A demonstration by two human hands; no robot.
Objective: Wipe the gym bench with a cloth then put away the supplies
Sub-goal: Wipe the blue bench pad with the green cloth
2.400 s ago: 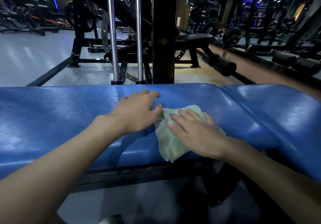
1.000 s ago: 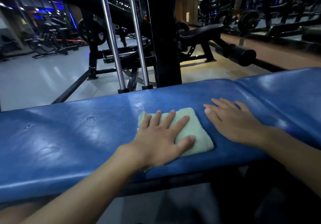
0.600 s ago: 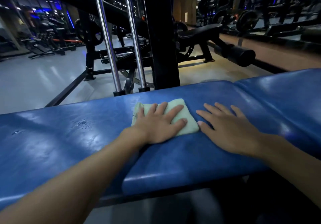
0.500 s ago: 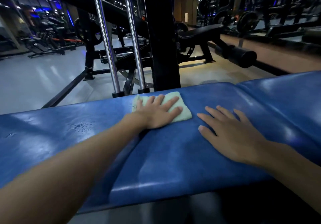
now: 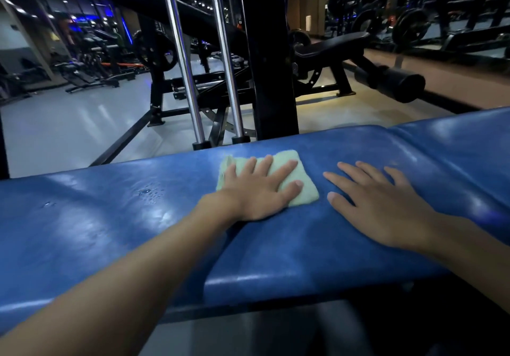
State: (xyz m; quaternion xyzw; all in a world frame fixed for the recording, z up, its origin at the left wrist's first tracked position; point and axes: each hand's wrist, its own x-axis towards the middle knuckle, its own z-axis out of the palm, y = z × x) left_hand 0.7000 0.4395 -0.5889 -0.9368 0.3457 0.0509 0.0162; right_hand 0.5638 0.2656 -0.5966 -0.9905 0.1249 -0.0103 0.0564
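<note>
Wiping step is in hand, I'd say. Left hand (image 5: 262, 192) lies flat on the cloth (image 5: 300, 187), fingers spread, palm pressing it down on the blue bench (image 5: 303, 245). No real grip here, the hand is wide and just pins the cloth. The cloth sits folded near the far edge of the pad, about mid-frame. Right hand (image 5: 386, 206) is also flat and wide, holding nothing, resting on the bench just beside the cloth without touching it. Looks like it's bracing.

A patch of droplets (image 5: 150, 194) shows to the left of the cloth, and a smaller wet spot (image 5: 48, 204) further left, so that part looks unwiped. My guess: the next move calls for sliding the cloth left over those drops with steady palm pressure, so it doesn't bunch up. No supplies in view, so the putting away isn't started as far as I can tell.
</note>
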